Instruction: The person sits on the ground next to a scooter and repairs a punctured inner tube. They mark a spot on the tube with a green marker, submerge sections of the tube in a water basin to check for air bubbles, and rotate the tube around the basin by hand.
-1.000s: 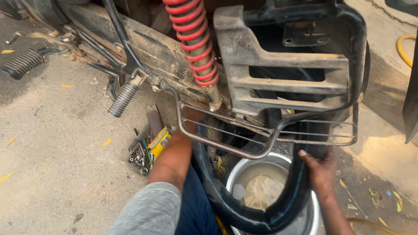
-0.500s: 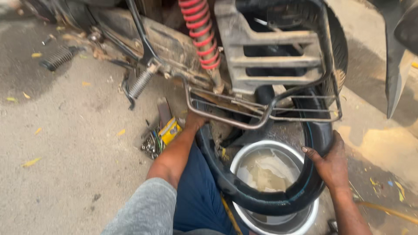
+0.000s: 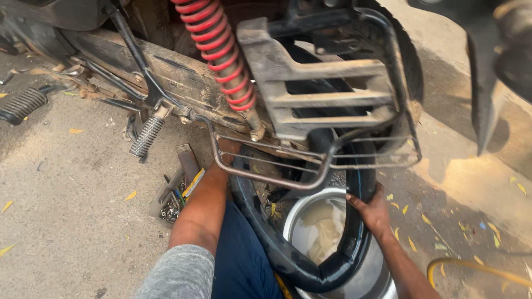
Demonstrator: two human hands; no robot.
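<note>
The right hand (image 3: 372, 211) has shifted little over the last second: it stays at the right-hand curve of the black tyre (image 3: 310, 266), its grip now closed round the rubber with the thumb on the inner face and the fingers wrapped behind. The tyre hangs in a loose loop below the motorcycle's rear, its lower bend sagging over the steel basin (image 3: 382, 279), which holds cloudy water and something pale, possibly a cloth. Compared with half a second ago the loop sits slightly lower and more to the right over the basin, so the rubber seems to be coming free of the wheel rather than going on, though that is a judgement. The left hand (image 3: 227, 150) reaches up behind the chrome guard rail (image 3: 260, 178), just under the red coil spring (image 3: 221, 52); the bars hide its fingers, so whether its grip is shut on the tyre's upper edge cannot be told. Beside the left forearm, on the concrete ground (image 3: 72, 232), lies a small tray of tools and nuts (image 3: 174, 199), unchanged, with a footpeg (image 3: 22, 105) farther left
</note>
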